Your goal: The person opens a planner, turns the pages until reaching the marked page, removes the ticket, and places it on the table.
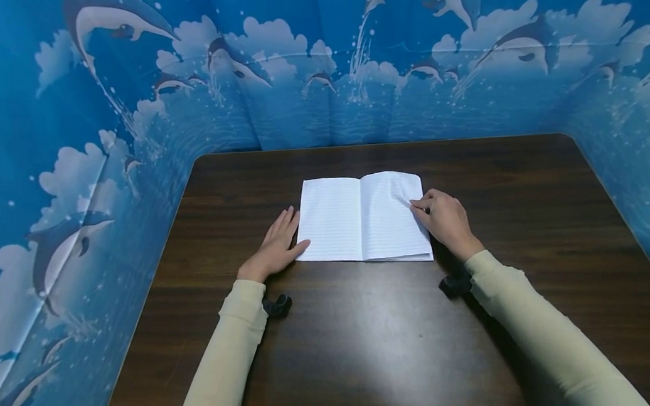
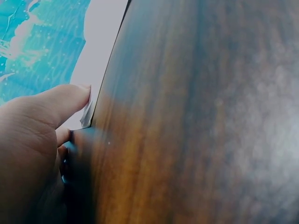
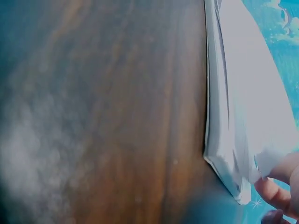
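An open notebook [image 1: 332, 221] with lined white pages lies on the dark wooden table. At its left edge rests my left hand [image 1: 276, 244], fingers straight and thumb on the lower left corner of the page; the left wrist view shows that thumb [image 2: 70, 100] on the paper. My right hand [image 1: 445, 220] pinches the right page [image 1: 390, 211] at its outer edge between thumb and fingers, and the paper creases there. In the right wrist view the fingertips [image 3: 275, 191] hold the lifted sheet [image 3: 257, 93], above the other pages of the notebook.
The brown table [image 1: 529, 214] extends well beyond the notebook on both sides. Blue curtains [image 1: 294, 92] printed with dolphins and clouds hang behind and beside it. Dark bands with small devices [image 1: 278, 305] sit at both wrists.
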### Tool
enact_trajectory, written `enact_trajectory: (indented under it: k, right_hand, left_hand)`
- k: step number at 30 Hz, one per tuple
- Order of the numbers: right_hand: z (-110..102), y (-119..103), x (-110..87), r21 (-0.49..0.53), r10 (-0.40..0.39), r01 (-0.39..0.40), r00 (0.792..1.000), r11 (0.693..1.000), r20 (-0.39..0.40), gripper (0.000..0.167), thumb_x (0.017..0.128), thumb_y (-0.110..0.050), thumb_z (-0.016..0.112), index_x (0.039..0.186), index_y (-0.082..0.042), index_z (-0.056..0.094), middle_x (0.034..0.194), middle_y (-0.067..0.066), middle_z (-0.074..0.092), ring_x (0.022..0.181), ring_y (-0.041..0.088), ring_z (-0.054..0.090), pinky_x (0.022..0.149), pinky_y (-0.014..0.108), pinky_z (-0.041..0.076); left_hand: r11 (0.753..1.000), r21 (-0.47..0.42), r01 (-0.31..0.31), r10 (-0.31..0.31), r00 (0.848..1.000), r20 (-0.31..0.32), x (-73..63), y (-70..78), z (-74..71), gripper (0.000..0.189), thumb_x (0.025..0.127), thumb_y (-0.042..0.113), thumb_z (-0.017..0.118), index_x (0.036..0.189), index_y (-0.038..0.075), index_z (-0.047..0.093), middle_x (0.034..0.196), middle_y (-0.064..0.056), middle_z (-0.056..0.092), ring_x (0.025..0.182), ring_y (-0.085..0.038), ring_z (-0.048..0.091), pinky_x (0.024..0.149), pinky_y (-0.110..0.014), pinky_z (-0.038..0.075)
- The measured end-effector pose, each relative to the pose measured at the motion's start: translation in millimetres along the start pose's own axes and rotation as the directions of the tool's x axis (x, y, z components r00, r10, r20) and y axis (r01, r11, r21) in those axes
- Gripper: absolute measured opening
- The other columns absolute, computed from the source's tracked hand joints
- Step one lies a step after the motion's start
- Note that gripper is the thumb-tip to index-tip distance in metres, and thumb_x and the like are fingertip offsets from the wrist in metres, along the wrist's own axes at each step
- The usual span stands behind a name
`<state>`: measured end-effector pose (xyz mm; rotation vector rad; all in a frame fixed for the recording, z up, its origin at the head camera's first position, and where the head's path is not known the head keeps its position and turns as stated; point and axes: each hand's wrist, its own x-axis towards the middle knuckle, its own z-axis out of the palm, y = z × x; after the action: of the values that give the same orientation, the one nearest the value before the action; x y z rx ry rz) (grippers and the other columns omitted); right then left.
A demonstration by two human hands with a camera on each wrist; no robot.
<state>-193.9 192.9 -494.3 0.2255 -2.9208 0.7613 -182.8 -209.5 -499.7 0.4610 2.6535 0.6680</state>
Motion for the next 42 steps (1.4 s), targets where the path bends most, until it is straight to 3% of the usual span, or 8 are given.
enact_trajectory:
  k: [6,12,19,21,24,27,33,42]
  right_hand:
    - [-2.4,-5.0,-0.1,-0.018,0.019,-0.019,0.999,1.000,-0.035,0.027,0.096,-0.017,0.077,0.119,-0.004,0.078,0.105,0.017,0.065,0.085,0.029,0.050,0.070,0.036,0.035]
    - [-3.5,0.5,-2.1,0.174,0.135,-0.149,0.987,0.973,0.086,0.030,0.102,-0.023,0.069,0.124,-0.004,0.077,0.104,0.020,0.076,0.069,0.025,0.052,0.057,0.031,0.039]
    - [-7.9,9.6,-8.3,0.406,0.264,-0.360,0.925,0.840,0.274,0.055,0.106,-0.042,0.058,0.147,-0.005,0.059,0.115,0.022,0.068,0.091,0.025,0.061,0.074,0.030,0.052]
    - [-10.3,10.1,-10.5,0.448,0.286,-0.417,0.899,0.791,0.332,0.057,0.107,-0.046,0.054,0.146,-0.004,0.058,0.114,0.020,0.065,0.086,0.022,0.060,0.074,0.028,0.052]
    - [-14.0,10.5,-12.9,0.479,0.277,-0.440,0.886,0.760,0.373,0.051,0.109,-0.043,0.050,0.132,0.000,0.066,0.098,0.011,0.060,0.071,0.016,0.054,0.065,0.026,0.048]
    - [-17.9,8.8,-14.5,0.480,0.247,-0.405,0.900,0.778,0.359,0.047,0.111,-0.041,0.048,0.114,0.001,0.068,0.078,0.005,0.051,0.061,0.014,0.047,0.060,0.027,0.044]
    - [-20.3,-1.5,-13.6,0.499,0.146,-0.262,0.954,0.826,0.261,0.052,0.112,-0.046,0.041,0.090,-0.002,0.059,0.073,0.009,0.049,0.065,0.025,0.050,0.061,0.028,0.043]
    - [-36.2,-45.8,-6.9,0.656,0.060,-0.162,0.983,0.737,0.175,0.047,0.113,-0.029,0.042,0.082,0.005,0.052,0.070,0.007,0.045,0.067,0.027,0.048,0.060,0.026,0.039]
  left_hand:
    - [1.000,-0.012,-0.014,0.014,1.000,-0.004,1.2,-3.0,0.7,0.085,0.108,0.054,0.045,0.169,0.012,0.004,0.178,-0.008,-0.006,0.165,-0.030,-0.009,0.132,-0.059,0.001]
    - [1.000,-0.013,-0.005,0.005,1.000,0.004,1.9,-3.6,1.7,0.085,0.107,0.056,0.044,0.169,0.015,0.002,0.178,-0.006,-0.008,0.165,-0.027,-0.011,0.132,-0.057,0.000]
    - [1.000,-0.017,-0.015,0.015,1.000,0.011,-0.9,-0.9,0.5,0.085,0.108,0.053,0.045,0.169,0.013,0.003,0.178,-0.009,-0.007,0.165,-0.030,-0.009,0.132,-0.059,0.001]
    - [1.000,-0.014,-0.018,0.018,1.000,0.010,-1.0,-0.6,0.3,0.084,0.108,0.052,0.046,0.169,0.012,0.003,0.178,-0.009,-0.007,0.165,-0.030,-0.009,0.132,-0.060,0.001]
    - [1.000,-0.021,-0.021,0.021,1.000,0.001,0.0,-2.0,1.4,0.084,0.109,0.051,0.046,0.169,0.013,0.003,0.178,-0.008,-0.007,0.165,-0.030,-0.009,0.132,-0.059,0.001]
    - [0.999,-0.032,-0.034,0.034,0.999,-0.008,0.4,-2.5,1.9,0.083,0.109,0.048,0.047,0.169,0.012,0.003,0.178,-0.009,-0.006,0.165,-0.031,-0.009,0.131,-0.060,0.001]
    - [0.999,-0.023,-0.029,0.029,0.999,-0.014,-1.0,-1.0,1.0,0.083,0.108,0.049,0.047,0.169,0.013,0.004,0.178,-0.008,-0.005,0.165,-0.030,-0.007,0.132,-0.059,0.003]
    - [1.000,-0.002,-0.021,0.021,1.000,-0.010,-0.6,-0.1,0.2,0.084,0.108,0.055,0.044,0.169,0.015,0.002,0.178,-0.005,-0.007,0.165,-0.027,-0.009,0.133,-0.057,0.003]
